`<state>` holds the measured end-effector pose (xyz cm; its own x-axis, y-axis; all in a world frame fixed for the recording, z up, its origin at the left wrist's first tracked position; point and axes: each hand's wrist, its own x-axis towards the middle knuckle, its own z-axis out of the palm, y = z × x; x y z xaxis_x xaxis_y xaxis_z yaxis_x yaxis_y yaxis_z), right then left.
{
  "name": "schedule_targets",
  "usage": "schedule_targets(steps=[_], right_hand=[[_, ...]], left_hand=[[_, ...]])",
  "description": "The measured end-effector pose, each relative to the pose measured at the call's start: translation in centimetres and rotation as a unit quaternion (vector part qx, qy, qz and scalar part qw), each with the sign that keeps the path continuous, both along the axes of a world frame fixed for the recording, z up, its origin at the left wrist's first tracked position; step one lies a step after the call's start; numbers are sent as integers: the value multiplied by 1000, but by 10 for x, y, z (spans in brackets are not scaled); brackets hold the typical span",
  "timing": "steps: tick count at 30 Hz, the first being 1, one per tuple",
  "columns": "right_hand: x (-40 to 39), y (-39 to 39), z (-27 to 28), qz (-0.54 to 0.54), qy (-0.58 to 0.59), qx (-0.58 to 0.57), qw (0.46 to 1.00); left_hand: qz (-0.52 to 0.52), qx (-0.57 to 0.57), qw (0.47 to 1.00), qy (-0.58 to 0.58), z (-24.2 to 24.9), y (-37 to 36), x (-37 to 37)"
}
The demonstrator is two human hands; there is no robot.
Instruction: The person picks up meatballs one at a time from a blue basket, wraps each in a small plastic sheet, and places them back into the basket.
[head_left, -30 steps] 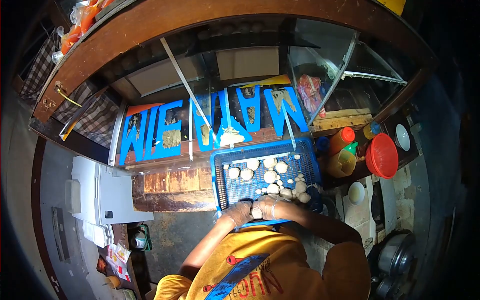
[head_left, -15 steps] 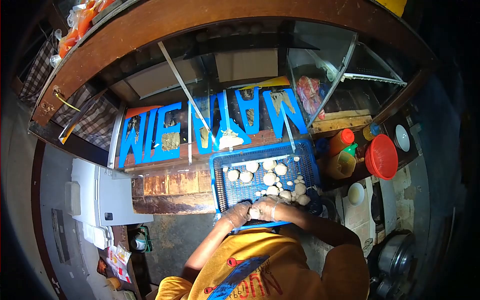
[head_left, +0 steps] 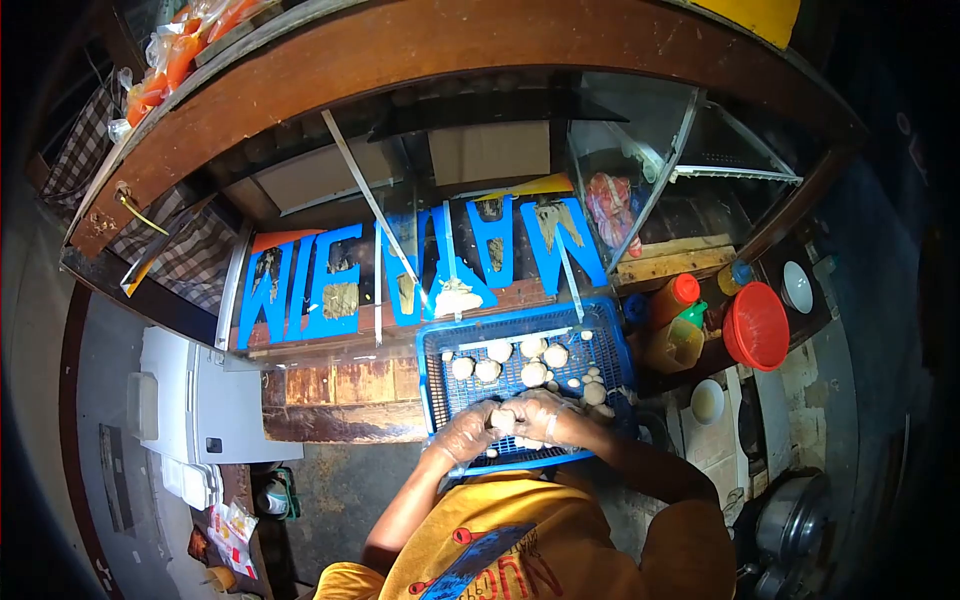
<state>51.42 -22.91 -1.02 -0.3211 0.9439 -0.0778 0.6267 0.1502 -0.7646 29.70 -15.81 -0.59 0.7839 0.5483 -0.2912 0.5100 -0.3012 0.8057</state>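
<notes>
A blue plastic basket (head_left: 428, 385) stands in front of me with several pale, meatball-like balls of different sizes in it, such as this larger one (head_left: 534, 374). Both my hands wear clear plastic gloves and meet over the basket's near side. Between them is one pale ball (head_left: 503, 422), partly covered by fingers. My left hand (head_left: 466, 434) curls round its left side. Against its right side, my right hand (head_left: 545, 414) presses with bent fingers. More pale balls lie under and beside my right hand, partly hidden.
Behind the basket is a glass case with blue lettering (head_left: 345, 280). On the right stand a red bowl (head_left: 756, 326), a red-capped bottle (head_left: 676, 298) and a small white bowl (head_left: 707, 402). A white box (head_left: 236, 395) is at left, a metal pot (head_left: 793, 520) at lower right.
My hands have risen slightly from the basket's near rim and opened a little, so the ball between them shows more. The whole view has shifted slightly.
</notes>
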Motion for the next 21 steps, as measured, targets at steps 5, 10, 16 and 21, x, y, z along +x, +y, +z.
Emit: schedule_targets(steps=[5,10,16,21], right_hand=[[12,16,12,-11,-9,2,1000],[18,25,45,-37,-12,38,999],[30,38,77,-18,18,93,995],[36,45,108,-52,2,102,993]], left_hand=[[31,-6,995,-92,17,11,5],[28,34,994,-95,47,25,13],[27,74,993,-85,78,36,20],[20,116,986,-116,103,50,26]])
